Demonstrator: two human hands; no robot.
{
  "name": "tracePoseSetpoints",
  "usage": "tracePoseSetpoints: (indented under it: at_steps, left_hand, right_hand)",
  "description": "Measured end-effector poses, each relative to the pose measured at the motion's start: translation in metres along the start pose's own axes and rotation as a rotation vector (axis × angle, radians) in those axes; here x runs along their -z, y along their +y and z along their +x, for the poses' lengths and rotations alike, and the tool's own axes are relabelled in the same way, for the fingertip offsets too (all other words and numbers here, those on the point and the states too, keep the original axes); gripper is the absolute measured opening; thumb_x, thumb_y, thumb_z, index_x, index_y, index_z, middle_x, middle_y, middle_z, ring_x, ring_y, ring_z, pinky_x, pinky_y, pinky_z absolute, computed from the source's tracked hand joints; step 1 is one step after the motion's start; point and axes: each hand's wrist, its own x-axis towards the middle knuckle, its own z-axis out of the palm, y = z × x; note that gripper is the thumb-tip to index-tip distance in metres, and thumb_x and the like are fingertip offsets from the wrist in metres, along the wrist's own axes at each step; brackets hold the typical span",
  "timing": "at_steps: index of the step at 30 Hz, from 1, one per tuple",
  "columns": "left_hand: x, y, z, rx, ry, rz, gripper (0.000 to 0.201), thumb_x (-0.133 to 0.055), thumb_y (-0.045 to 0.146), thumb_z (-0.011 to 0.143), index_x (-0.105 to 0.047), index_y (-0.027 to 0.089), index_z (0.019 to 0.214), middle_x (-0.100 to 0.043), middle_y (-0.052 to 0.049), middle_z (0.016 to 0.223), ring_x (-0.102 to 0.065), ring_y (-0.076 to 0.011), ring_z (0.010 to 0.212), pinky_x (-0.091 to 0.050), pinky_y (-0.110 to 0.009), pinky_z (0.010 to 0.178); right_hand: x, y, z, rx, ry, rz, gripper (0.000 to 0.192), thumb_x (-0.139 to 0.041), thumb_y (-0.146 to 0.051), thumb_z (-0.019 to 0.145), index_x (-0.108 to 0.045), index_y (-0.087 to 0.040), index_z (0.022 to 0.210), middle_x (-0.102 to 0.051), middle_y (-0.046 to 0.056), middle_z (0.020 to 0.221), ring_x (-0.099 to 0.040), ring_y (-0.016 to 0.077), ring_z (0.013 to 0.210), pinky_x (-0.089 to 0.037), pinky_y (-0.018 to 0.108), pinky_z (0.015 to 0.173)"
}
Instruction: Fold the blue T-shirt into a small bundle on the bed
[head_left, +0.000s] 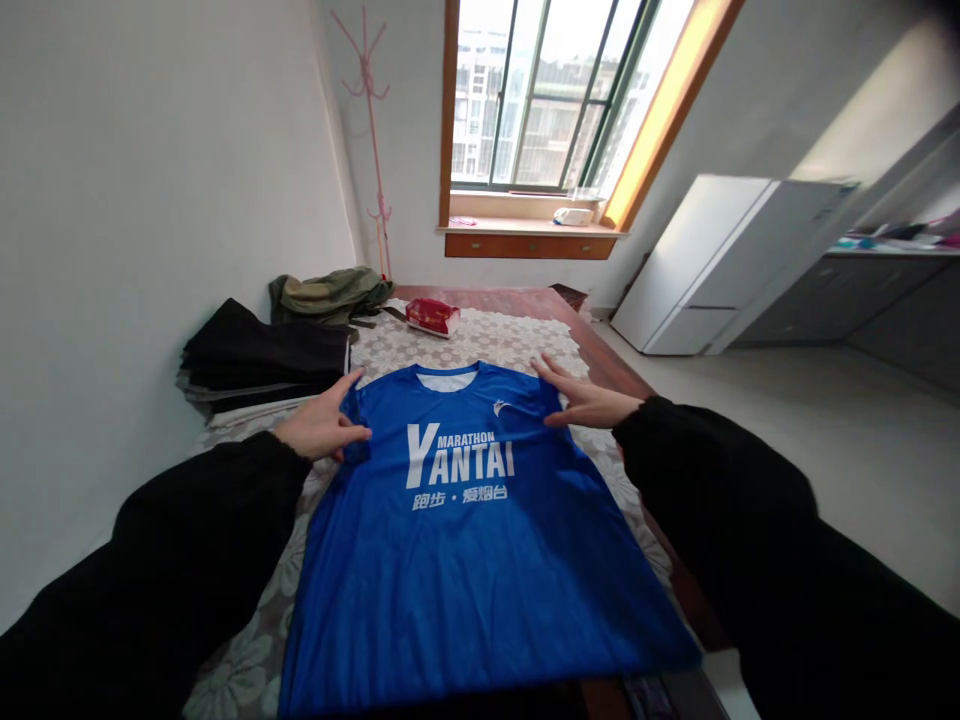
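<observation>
A blue T-shirt (457,540) with white "Yantai Marathon" lettering lies flat, front up, on a lace-covered table (480,335). My left hand (322,425) rests on the shirt's left shoulder, thumb and fingers pinching the sleeve fabric. On the right shoulder lies my right hand (581,400), fingers spread and pressing flat on the cloth. Both of my arms wear black sleeves.
A pile of dark folded clothes (262,355) and a green jacket (330,295) lie at the table's far left by the wall. A red tissue pack (433,316) sits behind the shirt. A pink coat stand (371,130), a window and a white cabinet (720,265) stand beyond.
</observation>
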Motion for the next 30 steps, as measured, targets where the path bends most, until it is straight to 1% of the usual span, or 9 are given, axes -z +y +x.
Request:
tracePoseSetpoints:
  at_steps: [3,6,8,11,14,17,21,27,30]
  left_hand:
    - [0.003,0.023,0.016,-0.012,-0.057,-0.104,0.100,-0.078,0.040,0.071,-0.030,0.031,0.158,-0.037,-0.022,0.161,-0.074,-0.0267,0.078,-0.055,-0.028,0.042]
    - [0.001,0.003,0.027,-0.126,0.052,0.027,0.059,-0.061,0.041,0.082,-0.057,0.020,0.136,-0.058,-0.017,0.144,-0.074,-0.0287,0.088,-0.062,-0.034,0.053]
    - [-0.011,-0.021,0.033,-0.243,0.063,0.195,0.043,-0.050,0.039,0.087,-0.067,0.018,0.121,-0.071,-0.014,0.123,-0.071,-0.0297,0.103,-0.065,-0.041,0.080]
    - [-0.040,-0.056,0.037,-0.352,0.034,0.497,0.050,-0.040,0.039,0.093,-0.066,0.017,0.129,-0.064,-0.013,0.139,-0.058,-0.0286,0.132,-0.044,-0.046,0.117]
    - [-0.060,-0.078,0.039,-0.266,0.014,0.712,0.066,-0.037,0.044,0.096,-0.048,0.010,0.151,-0.039,-0.017,0.162,-0.035,-0.0332,0.151,-0.029,-0.053,0.125]
    - [-0.058,-0.086,0.039,-0.155,0.005,0.852,0.071,-0.035,0.046,0.097,-0.035,0.010,0.159,-0.026,-0.018,0.167,-0.024,-0.0354,0.155,-0.022,-0.056,0.127]
    - [-0.051,-0.079,0.042,-0.062,0.003,0.944,0.073,-0.031,0.047,0.100,-0.031,0.005,0.159,-0.024,-0.019,0.167,-0.020,-0.0332,0.156,-0.018,-0.051,0.128]
    - [-0.082,-0.079,0.044,-0.134,0.085,0.886,0.075,-0.026,0.056,0.102,-0.026,0.012,0.162,-0.019,-0.013,0.170,-0.014,-0.0331,0.158,-0.017,-0.052,0.129]
    - [-0.083,-0.085,0.045,-0.096,0.123,0.872,0.079,-0.028,0.061,0.101,-0.027,0.011,0.161,-0.020,-0.017,0.169,-0.016,-0.0365,0.157,-0.018,-0.056,0.127]
  right_hand:
    - [0.006,-0.013,0.023,-0.023,0.022,0.114,0.085,-0.068,-0.048,0.087,-0.029,-0.035,0.162,-0.030,0.006,0.169,-0.049,0.0359,0.142,-0.056,0.047,0.104]
    - [-0.004,0.007,0.028,0.006,0.185,0.110,0.056,-0.057,-0.036,0.095,-0.051,-0.029,0.150,-0.064,0.010,0.142,-0.066,0.0300,0.122,-0.057,0.049,0.101]
    - [-0.023,0.023,0.026,0.067,0.223,0.014,0.044,-0.054,-0.030,0.095,-0.064,-0.026,0.137,-0.072,0.010,0.128,-0.068,0.0291,0.117,-0.054,0.051,0.105]
    - [-0.062,0.038,0.022,0.138,0.172,-0.156,0.043,-0.052,-0.035,0.097,-0.066,-0.024,0.136,-0.065,0.012,0.140,-0.058,0.0318,0.133,-0.045,0.052,0.115]
    - [-0.095,0.043,0.020,0.066,0.109,-0.292,0.064,-0.048,-0.055,0.099,-0.049,-0.022,0.154,-0.041,0.011,0.163,-0.030,0.0358,0.154,-0.031,0.055,0.124]
    - [-0.110,0.047,0.019,-0.093,0.087,-0.381,0.075,-0.036,-0.066,0.100,-0.032,-0.024,0.163,-0.025,0.008,0.170,-0.012,0.0361,0.158,-0.021,0.058,0.127]
    - [-0.109,0.046,0.022,-0.168,0.111,-0.444,0.074,-0.029,-0.067,0.101,-0.024,-0.031,0.165,-0.019,0.003,0.172,-0.008,0.0340,0.159,-0.012,0.058,0.128]
    - [-0.115,0.033,0.025,-0.124,0.094,-0.454,0.072,-0.023,-0.069,0.101,-0.021,-0.035,0.165,-0.016,0.000,0.173,-0.008,0.0333,0.159,-0.011,0.059,0.127]
    - [-0.115,0.035,0.022,-0.149,0.083,-0.460,0.074,-0.027,-0.070,0.101,-0.022,-0.034,0.165,-0.018,0.001,0.173,-0.010,0.0353,0.159,-0.012,0.062,0.126]
